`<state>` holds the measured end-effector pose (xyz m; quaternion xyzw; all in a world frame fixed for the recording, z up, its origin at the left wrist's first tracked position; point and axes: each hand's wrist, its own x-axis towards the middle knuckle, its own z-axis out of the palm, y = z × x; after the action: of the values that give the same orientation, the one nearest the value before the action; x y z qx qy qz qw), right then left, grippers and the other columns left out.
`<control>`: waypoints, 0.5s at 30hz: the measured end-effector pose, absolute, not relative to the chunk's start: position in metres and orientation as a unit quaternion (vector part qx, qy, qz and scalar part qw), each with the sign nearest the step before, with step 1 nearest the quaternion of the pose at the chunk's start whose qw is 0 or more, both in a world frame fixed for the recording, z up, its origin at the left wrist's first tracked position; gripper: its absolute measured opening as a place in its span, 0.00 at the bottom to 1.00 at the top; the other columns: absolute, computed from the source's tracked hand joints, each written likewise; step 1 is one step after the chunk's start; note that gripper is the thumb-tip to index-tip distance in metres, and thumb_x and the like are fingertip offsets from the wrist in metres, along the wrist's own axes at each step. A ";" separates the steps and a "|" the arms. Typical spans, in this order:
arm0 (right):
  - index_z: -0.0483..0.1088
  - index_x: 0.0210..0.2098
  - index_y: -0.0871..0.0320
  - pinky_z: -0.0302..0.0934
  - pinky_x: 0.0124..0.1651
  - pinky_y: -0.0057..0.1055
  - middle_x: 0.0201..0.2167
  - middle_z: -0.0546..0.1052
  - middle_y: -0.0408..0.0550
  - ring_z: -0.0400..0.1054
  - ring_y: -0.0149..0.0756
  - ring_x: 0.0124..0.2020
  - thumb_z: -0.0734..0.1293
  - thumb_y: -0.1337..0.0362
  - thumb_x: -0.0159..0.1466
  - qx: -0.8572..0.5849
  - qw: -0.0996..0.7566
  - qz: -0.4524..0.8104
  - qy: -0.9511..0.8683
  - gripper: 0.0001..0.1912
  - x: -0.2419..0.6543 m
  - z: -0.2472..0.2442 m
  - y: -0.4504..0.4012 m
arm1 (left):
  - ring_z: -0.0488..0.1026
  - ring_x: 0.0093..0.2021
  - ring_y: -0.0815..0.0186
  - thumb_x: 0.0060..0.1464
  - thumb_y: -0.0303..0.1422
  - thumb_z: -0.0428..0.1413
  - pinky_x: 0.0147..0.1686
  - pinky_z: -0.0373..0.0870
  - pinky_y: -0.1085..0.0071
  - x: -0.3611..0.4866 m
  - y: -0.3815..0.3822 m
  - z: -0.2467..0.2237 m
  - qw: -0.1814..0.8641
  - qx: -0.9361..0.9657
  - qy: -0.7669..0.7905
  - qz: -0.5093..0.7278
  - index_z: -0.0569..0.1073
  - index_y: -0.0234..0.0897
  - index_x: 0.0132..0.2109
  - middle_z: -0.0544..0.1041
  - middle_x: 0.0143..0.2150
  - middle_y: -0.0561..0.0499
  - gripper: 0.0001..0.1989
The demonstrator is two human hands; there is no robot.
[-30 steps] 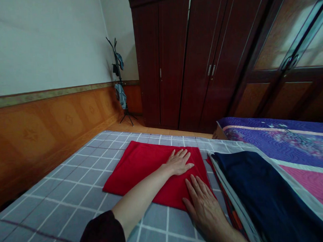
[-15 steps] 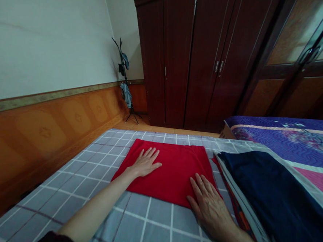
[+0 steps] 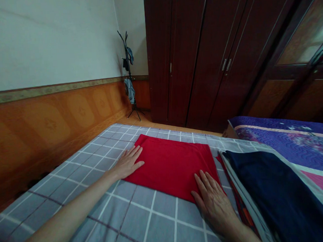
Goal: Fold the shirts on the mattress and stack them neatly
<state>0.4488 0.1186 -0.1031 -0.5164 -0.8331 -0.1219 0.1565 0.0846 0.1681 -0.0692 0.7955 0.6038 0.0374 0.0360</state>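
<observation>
A folded red garment point(image 3: 169, 160) lies flat on the grey checked bed sheet point(image 3: 145, 217); its exact kind does not show. My left hand point(image 3: 129, 162) rests palm down over its left edge, fingers spread. Near the garment's front right corner, my right hand point(image 3: 211, 194) lies flat on the cloth with its fingers stretched out. Neither hand grips anything. Just right of my right hand sits a stack of folded clothes, with a dark navy piece point(image 3: 275, 187) on top and grey and red-orange layers showing beneath.
A purple floral bedspread point(image 3: 287, 128) covers a surface at the right. Beyond the bed stand a dark red wooden wardrobe point(image 3: 196, 60) and a black coat rack point(image 3: 129, 71) holding a few items. An orange-panelled wall point(image 3: 54, 120) runs along the left.
My left hand has slid left across the red garment, from its upper left area to its left edge. My right hand stays at the front right corner. The view has shifted slightly.
</observation>
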 end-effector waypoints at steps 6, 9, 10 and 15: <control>0.64 0.58 0.66 0.53 0.61 0.47 0.61 0.62 0.62 0.53 0.53 0.62 0.59 0.53 0.65 -0.519 0.158 -0.114 -0.832 0.28 0.447 -0.101 0.118 | 0.42 0.69 0.57 0.64 0.47 0.37 0.64 0.40 0.53 0.072 0.138 -0.079 -0.027 0.804 0.592 0.053 0.46 0.41 0.68 0.46 0.70 0.47 0.30; 0.64 0.58 0.66 0.54 0.60 0.47 0.60 0.63 0.62 0.54 0.54 0.62 0.59 0.54 0.65 -0.520 0.149 -0.116 -0.833 0.28 0.447 -0.098 0.117 | 0.40 0.69 0.59 0.65 0.43 0.37 0.65 0.39 0.55 0.078 0.127 -0.076 -0.045 0.818 0.571 0.058 0.43 0.42 0.69 0.43 0.70 0.50 0.28; 0.64 0.58 0.66 0.54 0.60 0.47 0.60 0.63 0.62 0.55 0.54 0.62 0.59 0.54 0.65 -0.521 0.147 -0.117 -0.833 0.28 0.447 -0.098 0.117 | 0.38 0.69 0.60 0.65 0.43 0.36 0.65 0.38 0.55 0.082 0.123 -0.074 -0.034 0.835 0.547 0.048 0.42 0.44 0.68 0.42 0.70 0.52 0.28; 0.64 0.58 0.66 0.52 0.61 0.50 0.60 0.63 0.63 0.54 0.55 0.62 0.60 0.53 0.64 -0.541 0.139 -0.114 -0.821 0.29 0.450 -0.098 0.117 | 0.35 0.69 0.53 0.63 0.51 0.37 0.64 0.39 0.53 0.091 0.107 -0.068 0.036 0.836 0.548 -0.018 0.41 0.41 0.68 0.38 0.70 0.46 0.33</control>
<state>0.4499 0.1174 -0.0977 -0.5413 -0.8214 -0.1135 0.1394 0.0907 0.1066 -0.0684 0.8358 0.5476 -0.0178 0.0361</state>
